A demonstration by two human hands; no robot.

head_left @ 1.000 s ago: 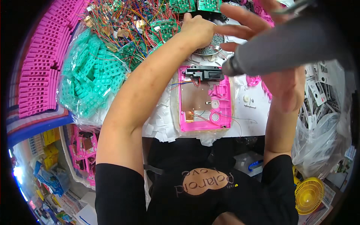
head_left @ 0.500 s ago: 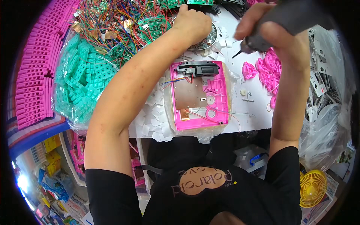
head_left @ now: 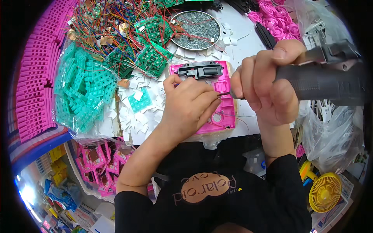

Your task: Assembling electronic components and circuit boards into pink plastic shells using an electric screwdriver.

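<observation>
My right hand point(head_left: 270, 83) grips a dark grey power screwdriver point(head_left: 326, 83), held nearly level with its thin bit pointing left. My left hand point(head_left: 190, 105) is closed over a pink plastic casing point(head_left: 208, 129), its fingertips pinched at the bit's tip. Whatever those fingers hold is hidden. A black plastic part point(head_left: 204, 71) lies along the casing's far edge. My left hand covers much of the casing's left half. Beyond it stands a round metal dish point(head_left: 220, 34) full of small screws point(head_left: 196, 27).
Green circuit boards point(head_left: 153, 58) with tangled wires heap at the far left, beside bagged turquoise pads point(head_left: 83, 87). White paper scraps point(head_left: 134, 124) and a loose turquoise pad point(head_left: 140, 100) lie left of the casing. Pink rings point(head_left: 276, 19) pile at far right. A yellow fan point(head_left: 325, 193) stands lower right.
My left hand has come back from the screw dish to the casing. The screwdriver has come down and nearer, its bit now meeting the left fingertips over the casing.
</observation>
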